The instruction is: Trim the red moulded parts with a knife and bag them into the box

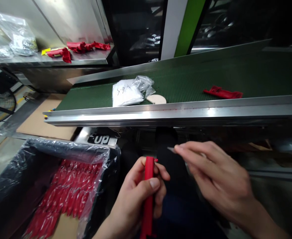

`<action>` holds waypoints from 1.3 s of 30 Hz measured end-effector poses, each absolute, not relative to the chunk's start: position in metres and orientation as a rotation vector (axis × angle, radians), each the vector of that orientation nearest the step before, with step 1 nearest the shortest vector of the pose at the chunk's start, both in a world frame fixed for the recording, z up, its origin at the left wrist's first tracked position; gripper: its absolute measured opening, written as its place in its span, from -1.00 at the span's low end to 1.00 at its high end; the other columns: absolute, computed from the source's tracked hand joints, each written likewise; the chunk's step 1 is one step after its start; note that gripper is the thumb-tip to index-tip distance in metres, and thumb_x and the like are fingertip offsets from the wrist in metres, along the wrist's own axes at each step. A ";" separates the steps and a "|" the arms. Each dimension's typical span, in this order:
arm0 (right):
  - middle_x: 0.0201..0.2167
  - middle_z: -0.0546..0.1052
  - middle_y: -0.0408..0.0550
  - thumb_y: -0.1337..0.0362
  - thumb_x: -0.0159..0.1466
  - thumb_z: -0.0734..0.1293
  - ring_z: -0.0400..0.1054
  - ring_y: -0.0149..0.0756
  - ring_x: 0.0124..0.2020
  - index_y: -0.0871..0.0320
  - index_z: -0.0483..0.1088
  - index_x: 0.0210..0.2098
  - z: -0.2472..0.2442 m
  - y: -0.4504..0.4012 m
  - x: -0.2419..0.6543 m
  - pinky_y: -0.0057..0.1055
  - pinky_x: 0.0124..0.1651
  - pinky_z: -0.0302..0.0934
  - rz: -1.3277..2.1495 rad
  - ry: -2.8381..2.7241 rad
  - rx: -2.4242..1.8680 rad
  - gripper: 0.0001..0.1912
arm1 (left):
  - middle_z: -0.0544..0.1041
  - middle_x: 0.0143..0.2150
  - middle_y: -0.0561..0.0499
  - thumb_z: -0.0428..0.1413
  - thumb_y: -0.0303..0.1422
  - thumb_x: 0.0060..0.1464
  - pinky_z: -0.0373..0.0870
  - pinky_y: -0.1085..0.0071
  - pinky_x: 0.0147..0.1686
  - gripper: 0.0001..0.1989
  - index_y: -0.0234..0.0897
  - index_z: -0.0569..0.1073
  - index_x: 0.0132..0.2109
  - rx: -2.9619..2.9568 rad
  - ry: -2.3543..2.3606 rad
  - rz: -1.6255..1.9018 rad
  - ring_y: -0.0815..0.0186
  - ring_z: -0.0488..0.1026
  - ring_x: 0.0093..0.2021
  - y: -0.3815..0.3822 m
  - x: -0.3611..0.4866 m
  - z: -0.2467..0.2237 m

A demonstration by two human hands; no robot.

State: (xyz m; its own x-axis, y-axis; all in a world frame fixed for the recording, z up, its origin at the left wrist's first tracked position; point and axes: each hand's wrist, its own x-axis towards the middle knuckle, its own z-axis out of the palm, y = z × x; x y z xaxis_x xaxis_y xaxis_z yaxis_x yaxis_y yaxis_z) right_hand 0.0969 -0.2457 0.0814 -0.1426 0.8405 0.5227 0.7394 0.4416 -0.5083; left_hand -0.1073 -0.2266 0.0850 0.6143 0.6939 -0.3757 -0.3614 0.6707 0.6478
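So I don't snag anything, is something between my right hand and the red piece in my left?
Nothing visible stands between the thin pointed tool in your right hand and the upper end of the red piece. Lower down, your left hand is in the way, its fingers curled around the piece.

Mid-frame, a packet (126, 93) lay on a conveyor (181, 79); below, left to right, were a bin (16, 189) of parts (71, 192), left hand (138, 192) around a piece (149, 171), right hand (218, 176).

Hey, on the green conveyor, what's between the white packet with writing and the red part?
In the head view: crumpled clear plastic and a beige rounded piece beside the white packet, then bare green belt up to the red part.
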 end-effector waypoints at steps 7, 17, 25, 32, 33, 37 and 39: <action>-0.12 0.51 0.05 0.61 0.22 0.26 0.40 -0.27 -0.12 0.17 0.40 0.08 0.087 -0.254 0.076 -0.28 -0.12 0.32 0.186 -1.936 -1.202 -0.53 | 0.40 -0.19 -0.01 0.08 -0.29 0.18 0.17 0.69 -0.71 -0.87 -0.23 0.41 -0.16 0.458 0.558 0.613 0.55 0.21 -0.56 -0.223 -0.106 0.090; -0.13 0.53 0.01 0.57 0.27 0.24 0.41 -0.31 -0.14 0.13 0.39 0.08 0.086 -0.253 0.077 -0.27 -0.10 0.33 0.178 -1.955 -1.223 -0.57 | 0.41 -0.24 0.02 0.09 -0.32 0.16 0.20 0.72 -0.71 -0.90 -0.24 0.39 -0.19 0.404 0.540 0.619 0.57 0.24 -0.59 -0.224 -0.105 0.090; -0.02 0.47 -0.01 0.60 0.25 0.25 0.38 -0.29 -0.05 0.05 0.36 0.14 0.077 -0.246 0.093 -0.28 -0.06 0.33 0.180 -1.797 -1.321 -0.47 | 0.52 -0.23 -0.16 0.07 -0.29 0.15 0.26 0.67 -0.69 -0.83 -0.28 0.35 -0.15 0.369 0.218 0.645 0.47 0.39 -0.60 -0.235 -0.100 0.080; 0.00 0.44 0.08 0.61 0.22 0.26 0.32 -0.17 -0.03 0.14 0.35 0.12 0.091 -0.247 0.097 -0.15 -0.08 0.26 0.219 -2.103 -1.099 -0.49 | 0.55 -0.44 -0.18 -0.07 -0.16 0.16 0.14 0.60 -0.78 -0.66 -0.32 0.43 -0.15 0.109 0.261 0.516 0.26 0.44 -0.65 -0.230 -0.108 0.081; 0.00 0.44 0.07 0.62 0.21 0.25 0.31 -0.17 -0.02 0.14 0.35 0.12 0.090 -0.247 0.097 -0.14 -0.07 0.25 0.210 -2.117 -1.087 -0.48 | 0.54 -0.47 -0.16 -0.06 -0.16 0.15 0.14 0.58 -0.78 -0.66 -0.33 0.44 -0.17 0.097 0.293 0.514 0.26 0.43 -0.65 -0.231 -0.109 0.081; 0.03 0.44 0.05 0.63 0.21 0.21 0.28 -0.16 -0.01 0.14 0.32 0.15 0.086 -0.244 0.097 -0.11 -0.04 0.22 0.179 -2.151 -1.043 -0.45 | 0.49 -0.56 -0.11 -0.02 -0.13 0.11 0.21 0.55 -0.73 -0.66 -0.34 0.43 -0.23 0.092 0.386 0.516 0.23 0.45 -0.62 -0.234 -0.111 0.081; 0.03 0.43 0.06 0.63 0.20 0.21 0.27 -0.15 -0.01 0.16 0.32 0.14 0.085 -0.243 0.097 -0.10 -0.04 0.21 0.173 -2.168 -1.027 -0.45 | 0.49 -0.57 -0.11 0.00 -0.12 0.09 0.22 0.54 -0.72 -0.66 -0.34 0.43 -0.24 0.091 0.388 0.496 0.21 0.46 -0.60 -0.234 -0.111 0.082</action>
State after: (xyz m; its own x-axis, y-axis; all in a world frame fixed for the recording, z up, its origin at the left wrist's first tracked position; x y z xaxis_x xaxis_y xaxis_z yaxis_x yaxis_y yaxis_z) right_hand 0.0972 -0.2428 0.0853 -0.4238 0.7184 0.5517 0.6215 0.6737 -0.3998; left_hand -0.1113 -0.2338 0.0816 0.8084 0.4802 -0.3405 -0.4462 0.8771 0.1777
